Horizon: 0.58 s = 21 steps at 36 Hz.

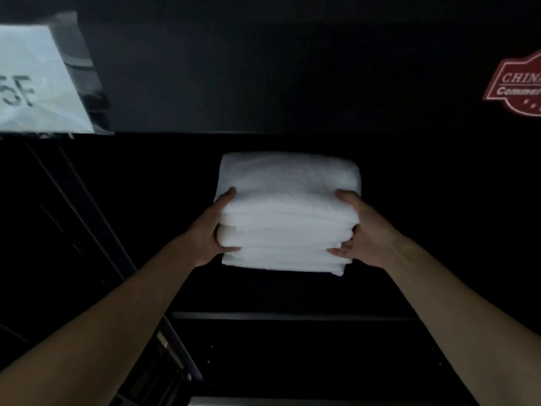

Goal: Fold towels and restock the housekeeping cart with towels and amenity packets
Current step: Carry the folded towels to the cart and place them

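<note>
Head view: towel stack [288, 212] between both hands' grip.

Lighting is very low; most surfaces read black. A dark panel [278, 68] spans the upper view. At far left, a white paper sign [35, 83] bears blurred lettering. At far right, a red badge-shaped label [518, 83] is partly cut off. A dark horizontal bar [292, 316] crosses lower centre.
</note>
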Each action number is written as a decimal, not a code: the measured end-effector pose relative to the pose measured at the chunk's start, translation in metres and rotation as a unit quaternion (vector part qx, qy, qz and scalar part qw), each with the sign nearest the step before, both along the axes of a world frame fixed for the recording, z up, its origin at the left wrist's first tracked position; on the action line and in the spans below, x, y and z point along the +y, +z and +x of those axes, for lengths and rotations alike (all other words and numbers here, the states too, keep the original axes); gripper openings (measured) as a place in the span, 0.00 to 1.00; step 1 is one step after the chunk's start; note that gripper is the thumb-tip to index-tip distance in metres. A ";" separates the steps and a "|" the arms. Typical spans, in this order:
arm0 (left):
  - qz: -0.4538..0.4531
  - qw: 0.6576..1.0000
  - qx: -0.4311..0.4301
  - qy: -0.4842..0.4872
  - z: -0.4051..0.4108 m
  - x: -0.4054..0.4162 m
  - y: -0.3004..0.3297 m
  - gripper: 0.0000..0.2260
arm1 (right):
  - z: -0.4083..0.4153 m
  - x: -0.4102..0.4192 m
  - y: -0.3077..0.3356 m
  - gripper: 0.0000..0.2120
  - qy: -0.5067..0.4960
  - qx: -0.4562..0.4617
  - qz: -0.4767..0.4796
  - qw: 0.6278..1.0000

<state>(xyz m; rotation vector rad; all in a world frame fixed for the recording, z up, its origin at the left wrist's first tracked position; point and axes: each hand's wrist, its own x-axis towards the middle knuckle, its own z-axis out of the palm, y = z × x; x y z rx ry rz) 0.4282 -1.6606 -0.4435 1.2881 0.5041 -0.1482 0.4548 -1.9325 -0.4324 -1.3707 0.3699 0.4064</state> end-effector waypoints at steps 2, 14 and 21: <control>0.007 1.000 0.017 -0.003 0.003 0.001 0.008 0.24 | 0.001 -0.002 0.009 0.32 0.001 -0.002 -0.035 0.999; 0.648 0.724 -0.235 -0.012 0.043 -0.020 0.051 0.23 | 0.025 0.021 0.056 0.32 -0.019 -0.328 -0.542 0.773; 0.802 0.531 -0.215 -0.170 0.070 -0.048 0.038 0.23 | 0.043 0.045 0.038 0.25 0.163 -0.338 -0.664 0.647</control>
